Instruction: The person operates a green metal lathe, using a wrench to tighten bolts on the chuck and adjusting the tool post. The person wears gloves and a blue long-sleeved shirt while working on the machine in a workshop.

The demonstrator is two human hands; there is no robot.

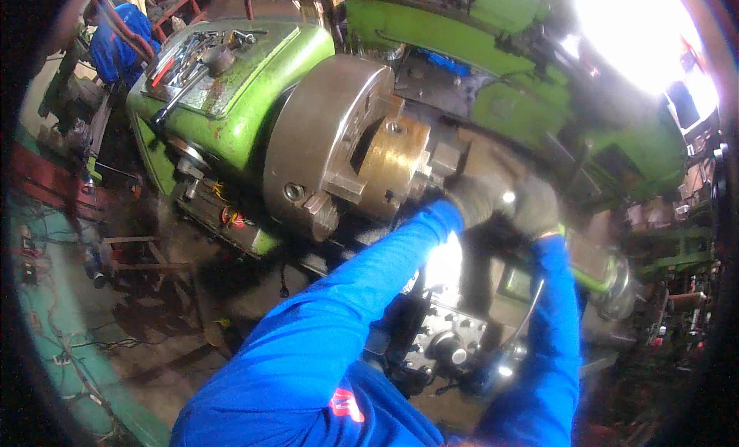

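Observation:
Both of my hands wear dark, greyish gloves and are close together to the right of a lathe chuck. My left hand (475,201) is just beyond the brass-coloured workpiece (395,158), and my right hand (535,207) is beside it. Motion smears the fingers of both, and a small bright glint shows between them. Whatever they may hold is hidden. A brownish blurred surface (493,158) lies just past the gloves. The large steel chuck (319,143) has its jaws around the brass-coloured workpiece, which has a round hole in its upper side.
The green lathe headstock (239,128) stands at left, with loose tools (185,66) and a black-knobbed lever (181,97) on top. A bolted tool post (450,339) is below my hands. Green machine bodies (531,116) extend behind. A person in blue (119,43) is at far left.

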